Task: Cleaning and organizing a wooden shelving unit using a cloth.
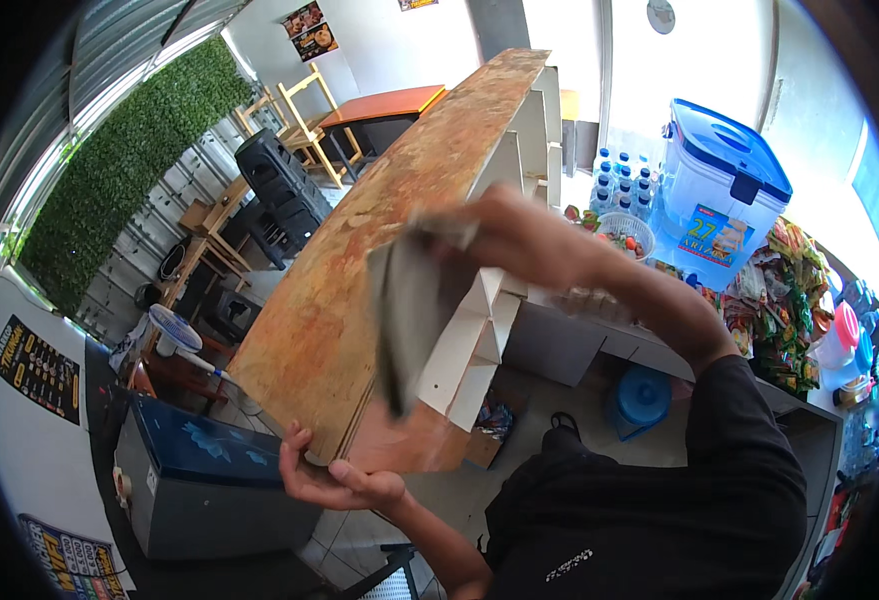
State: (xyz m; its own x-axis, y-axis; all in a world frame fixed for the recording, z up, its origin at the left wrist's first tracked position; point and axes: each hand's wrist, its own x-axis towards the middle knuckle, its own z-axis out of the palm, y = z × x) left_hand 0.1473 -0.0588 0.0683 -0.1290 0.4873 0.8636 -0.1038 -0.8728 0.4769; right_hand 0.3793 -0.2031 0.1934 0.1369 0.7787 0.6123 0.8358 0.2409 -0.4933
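A long cabinet with a worn, stained wooden top [379,225] stretches away in front of me. At its near end, my left hand [342,476] grips the corner, thumb on the edge and fingers curled round it. My right hand [518,229] is blurred above the cabinet's right edge and holds a greyish cloth [409,315]. The cloth hangs down over the edge, also blurred; whether it touches the wood I cannot tell. Below that edge are white open shelf compartments [462,360]. The right hand's fingers are partly hidden by blur.
A low refrigerator [206,442] and a fan [175,330] stand left. Stacked black plastic chairs [278,176] are beyond. To the right, a counter bears water bottles [623,184], a blue-lidded container [732,180], a basket [625,234] and packets [777,300]. A blue bucket [640,397] sits below.
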